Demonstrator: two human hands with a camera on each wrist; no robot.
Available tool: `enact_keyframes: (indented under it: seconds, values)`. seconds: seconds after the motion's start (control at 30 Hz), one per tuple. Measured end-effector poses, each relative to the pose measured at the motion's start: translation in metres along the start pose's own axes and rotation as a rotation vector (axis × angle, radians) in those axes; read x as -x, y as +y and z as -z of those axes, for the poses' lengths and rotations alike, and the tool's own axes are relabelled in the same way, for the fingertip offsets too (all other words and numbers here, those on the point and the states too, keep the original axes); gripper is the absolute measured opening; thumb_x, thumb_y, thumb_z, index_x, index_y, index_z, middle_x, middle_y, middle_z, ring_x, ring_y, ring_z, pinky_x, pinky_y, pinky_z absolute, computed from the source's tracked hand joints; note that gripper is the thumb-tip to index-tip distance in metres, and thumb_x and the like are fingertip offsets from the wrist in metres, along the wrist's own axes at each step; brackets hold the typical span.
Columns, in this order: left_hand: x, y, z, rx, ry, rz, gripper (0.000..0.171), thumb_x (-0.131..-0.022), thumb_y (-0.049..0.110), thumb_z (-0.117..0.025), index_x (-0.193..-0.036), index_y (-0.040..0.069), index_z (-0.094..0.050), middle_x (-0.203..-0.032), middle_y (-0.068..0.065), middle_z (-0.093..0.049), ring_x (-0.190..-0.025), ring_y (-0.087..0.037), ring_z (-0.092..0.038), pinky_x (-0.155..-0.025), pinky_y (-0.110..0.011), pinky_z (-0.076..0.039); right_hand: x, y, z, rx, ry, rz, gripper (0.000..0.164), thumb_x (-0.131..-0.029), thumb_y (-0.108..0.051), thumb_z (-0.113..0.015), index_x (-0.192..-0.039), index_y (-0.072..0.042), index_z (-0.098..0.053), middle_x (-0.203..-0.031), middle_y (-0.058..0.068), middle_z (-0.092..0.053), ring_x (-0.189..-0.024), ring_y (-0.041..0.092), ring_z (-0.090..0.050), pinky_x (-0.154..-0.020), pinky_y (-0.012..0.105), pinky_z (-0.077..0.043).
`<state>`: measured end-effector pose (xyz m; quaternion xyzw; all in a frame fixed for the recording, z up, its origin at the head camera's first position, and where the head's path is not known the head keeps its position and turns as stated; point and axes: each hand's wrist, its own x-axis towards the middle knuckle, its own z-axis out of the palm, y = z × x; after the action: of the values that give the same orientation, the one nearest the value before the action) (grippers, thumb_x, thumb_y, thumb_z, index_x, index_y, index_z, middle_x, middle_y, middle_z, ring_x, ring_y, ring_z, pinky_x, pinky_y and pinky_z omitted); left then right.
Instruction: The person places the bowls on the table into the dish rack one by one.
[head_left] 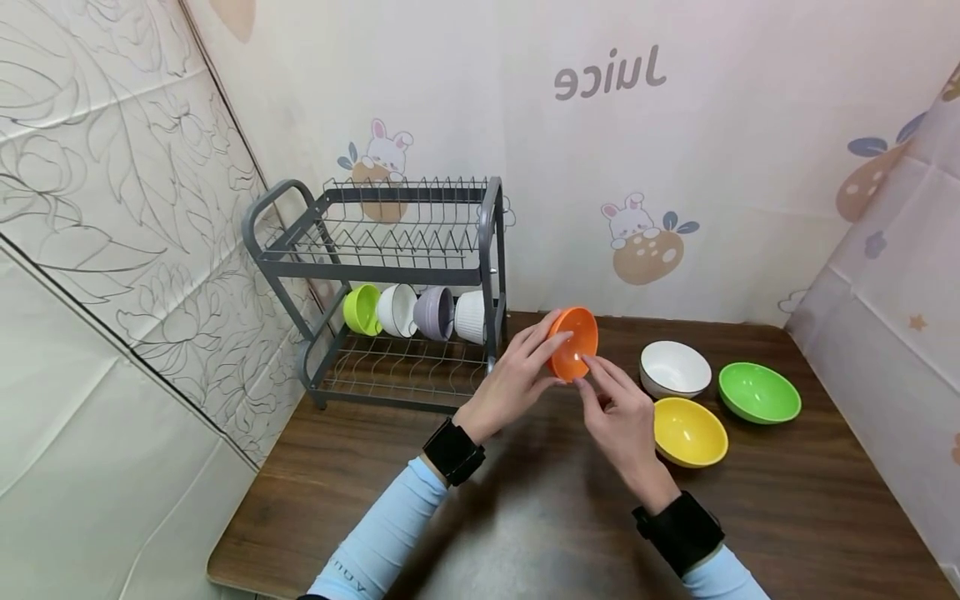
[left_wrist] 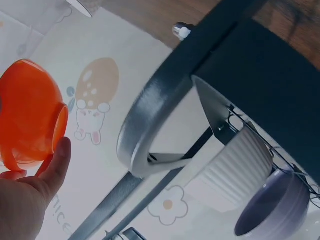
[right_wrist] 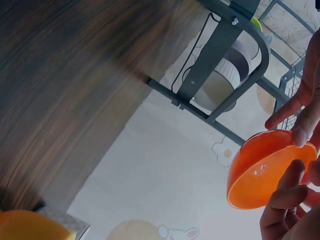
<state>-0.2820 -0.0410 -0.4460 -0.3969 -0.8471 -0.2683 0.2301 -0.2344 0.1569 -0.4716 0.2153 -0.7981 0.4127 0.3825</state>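
Observation:
A small orange bowl (head_left: pixel 582 333) is held up tilted on its side, to the right of the dish rack, its inside facing right. My left hand (head_left: pixel 513 375) grips it from the left, with the thumb over the rim and the other fingers behind. At the lower right rim, my right hand (head_left: pixel 621 417) pinches the bowl between thumb and forefinger. The left wrist view shows the foot ring of the orange bowl (left_wrist: pixel 30 110) close to a fingertip. In the right wrist view, curled fingers (right_wrist: pixel 287 192) overlap the bowl's opening.
A grey two-tier dish rack (head_left: pixel 367 271) stands at the left; its lower tier holds a lime-green bowl (head_left: pixel 363 310), a white one (head_left: pixel 397 310), a purple one (head_left: pixel 433 313) and a ribbed white one (head_left: pixel 470 317). White (head_left: pixel 675 367), yellow (head_left: pixel 690 432) and green (head_left: pixel 759 393) bowls sit rightward.

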Motion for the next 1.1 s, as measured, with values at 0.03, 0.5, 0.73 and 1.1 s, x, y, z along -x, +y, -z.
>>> enact_keyframes:
  seconds: [0.03, 0.5, 0.73, 1.1]
  values:
    - [0.003, 0.000, 0.001, -0.014, -0.001, 0.006, 0.072, -0.092, 0.017, -0.084, -0.155, 0.012, -0.051, -0.174, -0.006, -0.021, -0.144, -0.031, -0.042, -0.113, -0.032, -0.044, 0.001, -0.001, -0.002, -0.004, -0.003, 0.002, 0.045, -0.084, 0.008, -0.084, -0.128, 0.005, -0.073, -0.124, 0.020, -0.073, -0.057, 0.014, -0.057, -0.064, 0.008, -0.047]
    - [0.040, 0.006, 0.032, -0.065, 0.042, 0.063, 0.073, -0.091, 0.017, -0.084, -0.155, 0.014, -0.050, -0.174, -0.005, -0.022, -0.138, -0.036, -0.046, -0.111, -0.037, -0.048, 0.003, -0.018, -0.030, -0.101, -0.047, 0.033, 0.045, -0.087, 0.006, -0.083, -0.130, 0.003, -0.072, -0.128, 0.018, -0.072, -0.055, 0.009, -0.050, -0.057, 0.017, -0.051]
    - [0.055, 0.011, 0.047, -0.086, 0.049, 0.088, 0.075, -0.090, 0.014, -0.084, -0.156, 0.016, -0.049, -0.175, -0.003, -0.020, -0.140, -0.035, -0.044, -0.111, -0.038, -0.048, 0.003, -0.026, -0.041, -0.120, -0.060, 0.073, 0.043, -0.087, 0.004, -0.083, -0.129, 0.004, -0.073, -0.128, 0.017, -0.072, -0.055, 0.010, -0.049, -0.053, 0.017, -0.045]
    - [0.082, 0.014, 0.070, -0.166, 0.102, 0.116, 0.079, -0.085, 0.010, -0.089, -0.155, 0.016, -0.051, -0.173, -0.005, -0.025, -0.145, -0.037, -0.040, -0.111, -0.042, -0.048, 0.001, -0.035, -0.060, -0.149, -0.078, 0.118, 0.044, -0.086, 0.000, -0.085, -0.128, 0.004, -0.073, -0.126, 0.017, -0.073, -0.053, 0.008, -0.050, -0.051, 0.018, -0.047]
